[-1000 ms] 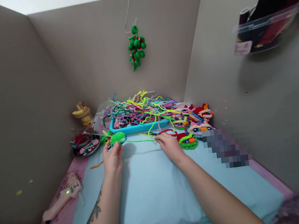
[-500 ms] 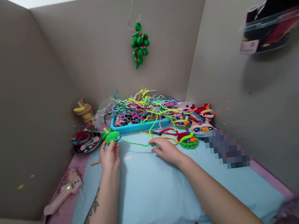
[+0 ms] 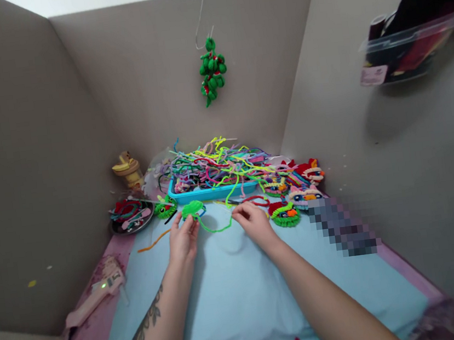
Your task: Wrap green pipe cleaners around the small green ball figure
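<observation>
My left hand point(image 3: 184, 236) pinches a fuzzy bright green coiled piece point(image 3: 192, 209) just above the blue cloth; a bit of blue shows at its right side. From it a green pipe cleaner point(image 3: 218, 230) sags across to my right hand point(image 3: 252, 219), whose fingertips are closed on its far end. Left of the coiled piece rests a finished-looking green face point(image 3: 166, 206) with eyes. An orange pipe cleaner point(image 3: 153, 243) lies by my left wrist. Scissors with red handles point(image 3: 258, 200) lie behind my right hand and are partly hidden by it.
A blue tray point(image 3: 213, 193) overflows with many-coloured pipe cleaners point(image 3: 218, 163). Several fuzzy bird-like faces point(image 3: 285, 214) lie at the right. A dark dish point(image 3: 134, 225) with bits stands at the left, with a pink glue gun point(image 3: 98, 299) nearer me. Grey panels point(image 3: 192, 25) enclose the table.
My left hand has moved right with the green coiled piece, uncovering the green face. The pipe cleaner between my hands now hangs in a deeper sag. My right hand has shifted only slightly.
</observation>
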{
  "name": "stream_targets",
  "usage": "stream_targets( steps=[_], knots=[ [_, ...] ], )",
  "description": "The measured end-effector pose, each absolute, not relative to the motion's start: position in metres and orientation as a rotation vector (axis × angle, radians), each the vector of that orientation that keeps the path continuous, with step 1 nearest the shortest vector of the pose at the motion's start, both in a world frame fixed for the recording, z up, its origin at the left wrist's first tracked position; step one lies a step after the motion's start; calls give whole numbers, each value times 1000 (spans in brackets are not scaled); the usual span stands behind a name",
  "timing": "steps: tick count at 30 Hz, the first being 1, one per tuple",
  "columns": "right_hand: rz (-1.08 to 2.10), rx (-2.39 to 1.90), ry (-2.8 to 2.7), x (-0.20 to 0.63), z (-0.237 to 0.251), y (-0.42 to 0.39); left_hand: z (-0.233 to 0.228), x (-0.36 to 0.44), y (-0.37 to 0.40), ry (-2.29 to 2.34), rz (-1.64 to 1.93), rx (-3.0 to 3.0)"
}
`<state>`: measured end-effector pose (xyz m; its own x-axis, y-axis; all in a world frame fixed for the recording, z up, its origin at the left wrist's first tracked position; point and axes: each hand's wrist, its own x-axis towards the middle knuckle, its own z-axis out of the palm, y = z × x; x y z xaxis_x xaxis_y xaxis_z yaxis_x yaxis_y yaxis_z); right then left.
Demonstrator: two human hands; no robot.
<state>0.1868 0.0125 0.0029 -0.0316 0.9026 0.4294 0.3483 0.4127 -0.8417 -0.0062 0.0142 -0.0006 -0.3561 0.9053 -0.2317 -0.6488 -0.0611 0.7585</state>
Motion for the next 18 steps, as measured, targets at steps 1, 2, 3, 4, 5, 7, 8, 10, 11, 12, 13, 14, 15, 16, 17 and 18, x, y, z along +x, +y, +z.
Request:
stream_targets(
  steps=[1, 2, 3, 4, 5, 7, 8, 10, 11, 12, 13, 14, 15, 16, 17, 18],
  knots=[
    [801, -1062, -1519, 183, 2, 11, -1, -3, 12, 968, 1662, 373],
    [939, -996, -1448, 180, 1, 9, -1, 1, 10, 955, 1634, 386],
    [1033, -939, -1394, 176, 1, 7, -1, 4, 9, 938, 1612, 406],
    [1083, -902, -1363, 173, 0, 6, -1, 7, 7, 926, 1582, 427],
    [1091, -886, -1349, 170, -1, 4, -1, 9, 6, 913, 1558, 446],
    [1032, -897, -1352, 167, -2, 2, -2, 13, 4, 903, 1520, 471],
    [993, -908, -1349, 166, -2, 1, -2, 15, 3, 897, 1511, 483],
    [941, -918, -1323, 165, -3, 1, -3, 17, 2, 895, 1506, 498],
    [935, -917, -1299, 165, -4, 1, -4, 19, 2, 895, 1504, 500],
    [942, -914, -1270, 164, -5, 1, -5, 20, 1, 895, 1502, 499],
    [960, -911, -1241, 163, -6, 2, -6, 21, 1, 891, 1495, 496],
    [983, -909, -1213, 162, -7, 2, -6, 22, 1, 885, 1488, 492],
    [1009, -909, -1185, 161, -9, 3, -7, 23, 0, 876, 1485, 488],
    [1038, -911, -1156, 159, -10, 4, -7, 24, 0, 869, 1486, 485],
    [1071, -915, -1123, 157, -11, 5, -8, 24, -1, 864, 1492, 483],
    [1104, -921, -1085, 155, -12, 5, -8, 25, -1, 861, 1500, 483]
  ],
)
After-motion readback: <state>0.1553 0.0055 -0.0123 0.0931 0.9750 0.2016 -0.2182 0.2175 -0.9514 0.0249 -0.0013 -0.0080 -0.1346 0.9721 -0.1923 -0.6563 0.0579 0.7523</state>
